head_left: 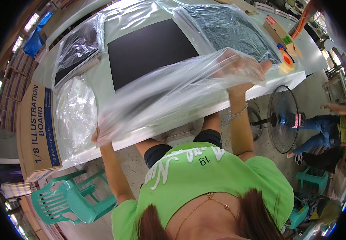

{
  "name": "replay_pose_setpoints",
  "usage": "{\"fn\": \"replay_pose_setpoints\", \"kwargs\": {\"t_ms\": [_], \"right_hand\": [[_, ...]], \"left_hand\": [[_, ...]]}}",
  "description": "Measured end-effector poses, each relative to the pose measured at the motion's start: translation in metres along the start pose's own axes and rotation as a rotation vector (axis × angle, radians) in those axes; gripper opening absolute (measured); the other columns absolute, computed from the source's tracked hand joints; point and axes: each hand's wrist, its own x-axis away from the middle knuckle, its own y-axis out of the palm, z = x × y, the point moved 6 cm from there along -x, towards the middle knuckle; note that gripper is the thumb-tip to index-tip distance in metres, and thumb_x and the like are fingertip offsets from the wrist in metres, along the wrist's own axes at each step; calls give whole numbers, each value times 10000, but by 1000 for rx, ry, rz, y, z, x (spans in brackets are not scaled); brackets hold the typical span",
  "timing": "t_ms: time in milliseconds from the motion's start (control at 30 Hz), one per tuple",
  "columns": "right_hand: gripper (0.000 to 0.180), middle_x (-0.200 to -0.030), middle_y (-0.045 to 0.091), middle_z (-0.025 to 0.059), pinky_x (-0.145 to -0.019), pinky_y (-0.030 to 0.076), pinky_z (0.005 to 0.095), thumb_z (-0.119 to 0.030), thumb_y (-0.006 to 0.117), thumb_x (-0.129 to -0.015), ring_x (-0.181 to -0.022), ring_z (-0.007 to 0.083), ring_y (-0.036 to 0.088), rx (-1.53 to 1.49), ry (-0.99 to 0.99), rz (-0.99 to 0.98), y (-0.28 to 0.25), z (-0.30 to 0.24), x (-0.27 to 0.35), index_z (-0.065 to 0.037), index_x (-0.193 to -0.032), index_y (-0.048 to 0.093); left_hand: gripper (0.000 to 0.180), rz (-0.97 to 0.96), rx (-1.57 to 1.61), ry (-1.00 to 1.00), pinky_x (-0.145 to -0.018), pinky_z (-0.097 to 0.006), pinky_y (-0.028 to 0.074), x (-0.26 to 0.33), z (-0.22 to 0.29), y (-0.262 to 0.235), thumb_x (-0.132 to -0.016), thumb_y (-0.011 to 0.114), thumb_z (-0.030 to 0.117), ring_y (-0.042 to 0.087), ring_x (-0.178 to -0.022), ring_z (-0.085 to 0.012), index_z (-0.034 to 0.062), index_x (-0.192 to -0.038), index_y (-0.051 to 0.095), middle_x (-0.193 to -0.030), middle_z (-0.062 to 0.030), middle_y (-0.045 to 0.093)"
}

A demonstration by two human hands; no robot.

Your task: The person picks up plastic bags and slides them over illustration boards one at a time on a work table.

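- Clear plastic film (pixel 161 90): spread above the surface (pixel 103 76), partly overlapping the black sheet (pixel 149 50) in view.
- Handling: likely light, limp, slippery; grasp opposite ends.
- Hands: apart; left hand (pixel 96 138) clamped on film; right hand (pixel 243 72) film-veiled, grip unclear.

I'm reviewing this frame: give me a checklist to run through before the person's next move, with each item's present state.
1. Left hand gripping the clear plastic: ok, at its left end.
2. Right hand at the plastic's other end: ok, fingers show through it.
3. Plastic's opening parted: cannot tell, blur and folds hide it.
4. Black board lying flat on the table: ok.
5. Board's near edge in plain sight: not ok, the plastic passes in front.
6. Tape roll apart from the board: ok, near the table's right side.
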Motion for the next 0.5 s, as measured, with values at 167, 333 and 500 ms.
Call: {"fn": "replay_pose_setpoints", "kwargs": {"t_ms": [167, 333, 500], "right_hand": [[401, -933, 591, 58, -744, 449, 283, -308, 645, -749, -851, 147, 563, 597, 162, 318, -21, -26, 41, -57, -1056, 587], [310, -827, 580, 8, -690, 444, 242, -34, 719, -699, -779, 100, 550, 1075, 596, 580, -30, -20, 83, -33, -969, 566], [349, -765, 501, 8, -650, 396, 247, 125, 553, -630, -701, 123, 477, 1897, 311, 818, -58, -43, 125, -52, -928, 582]], "left_hand": [[614, 719, -421, 56, -943, -373, 460, 68, 27, -26, -744, 704, 34, 559, -1067, -256, 18, -1290, 424, -1127, -125, 573], [303, 997, -1107, 39, -720, -217, 427, 64, 13, 19, -706, 503, -135, 510, -752, -111, 57, -931, 564, -897, -9, 521], [264, 1143, -1829, 120, -628, -232, 364, 45, -31, 73, -643, 452, -138, 378, -660, -119, 21, -821, 565, -799, -11, 410]]}}
